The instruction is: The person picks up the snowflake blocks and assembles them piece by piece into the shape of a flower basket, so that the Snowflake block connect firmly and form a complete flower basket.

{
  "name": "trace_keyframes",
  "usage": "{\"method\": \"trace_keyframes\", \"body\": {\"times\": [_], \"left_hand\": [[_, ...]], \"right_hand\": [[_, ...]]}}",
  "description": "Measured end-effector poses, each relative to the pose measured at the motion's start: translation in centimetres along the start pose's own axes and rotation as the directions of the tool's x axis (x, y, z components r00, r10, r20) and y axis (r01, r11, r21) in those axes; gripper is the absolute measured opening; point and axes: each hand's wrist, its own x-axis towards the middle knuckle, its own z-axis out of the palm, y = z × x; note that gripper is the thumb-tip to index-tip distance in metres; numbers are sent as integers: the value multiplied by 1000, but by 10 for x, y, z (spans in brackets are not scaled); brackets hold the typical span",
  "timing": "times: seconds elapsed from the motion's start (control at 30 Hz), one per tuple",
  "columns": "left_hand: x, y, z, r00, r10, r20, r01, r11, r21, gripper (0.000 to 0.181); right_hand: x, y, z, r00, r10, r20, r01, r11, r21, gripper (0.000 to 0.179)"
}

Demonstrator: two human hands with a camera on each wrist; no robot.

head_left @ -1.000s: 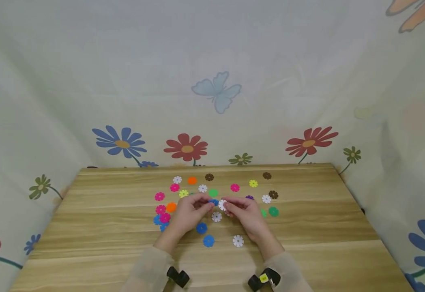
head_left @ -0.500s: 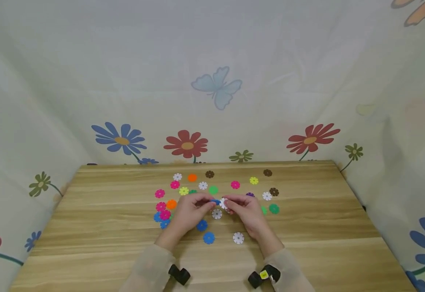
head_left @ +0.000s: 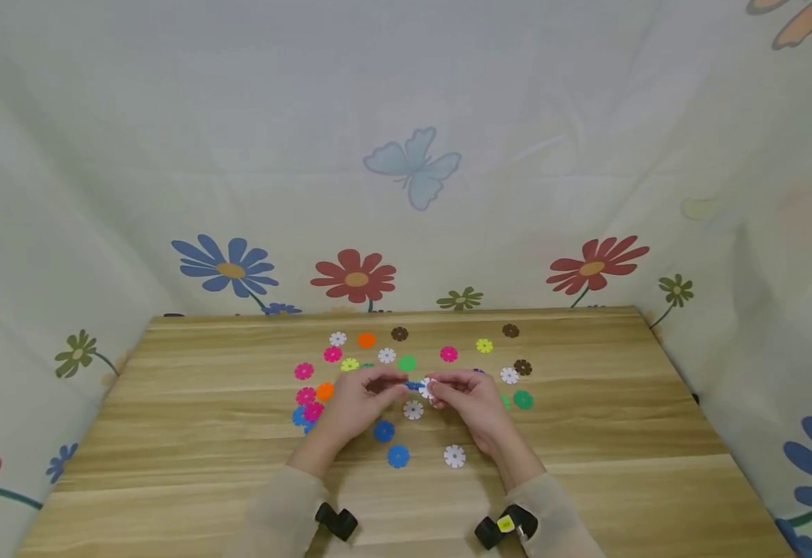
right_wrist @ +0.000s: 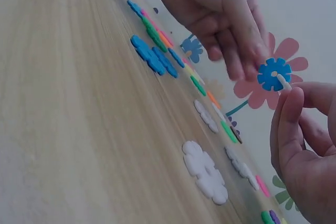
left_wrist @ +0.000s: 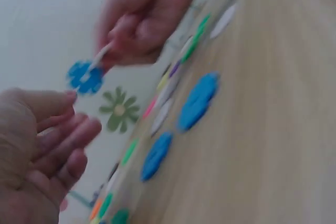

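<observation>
At the middle of the table, my right hand (head_left: pixel 474 403) pinches a white interlocking building disc (head_left: pixel 427 389) between thumb and fingers. A blue interlocking building disc (head_left: pixel 415 385) meets the white one at its edge; the right wrist view shows this blue disc (right_wrist: pixel 274 74) face-on with the white disc (right_wrist: pixel 284 82) edge-on against it. My left hand (head_left: pixel 357 407) has its thumb and a fingertip at the blue disc's outer rim. In the left wrist view the left hand's other fingers (left_wrist: pixel 79 135) spread loosely below. How deeply the notches interlock is too small to tell.
Several loose notched discs lie on the wooden table (head_left: pixel 190 434): a blue one (head_left: pixel 398 456) and a white one (head_left: pixel 455 456) nearest, pink ones (head_left: pixel 304 371) on the left, a green one (head_left: pixel 523 400) on the right. A flower-printed cloth (head_left: pixel 273 155) hangs behind.
The blue disc, seen tilted earlier, now appears edge-on in the head view. My left hand has drawn slightly left; the right hand keeps its hold on the white disc.
</observation>
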Motion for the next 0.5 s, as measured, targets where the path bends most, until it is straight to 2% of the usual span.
{"method": "trace_keyframes", "body": {"times": [0.1,0.17,0.23,0.33,0.5], "left_hand": [[2,-8,-20,998,-42,-50,49,988,145,25],[3,-13,-29,996,-56,-68,72,962,262,33],[4,-19,-34,997,-65,-53,79,929,361,39],[5,-23,-35,999,-43,10,34,881,472,45],[5,-26,-31,997,-2,82,-47,809,586,47]], "right_hand": [[1,1,-1,1000,11,-17,-10,1000,25,32],[1,3,-1,1000,16,-26,-15,999,38,34],[2,5,-2,999,20,-25,-19,999,43,35],[3,7,-2,1000,25,-13,-25,999,43,36],[4,7,-1,1000,21,7,-21,999,41,34]]}}
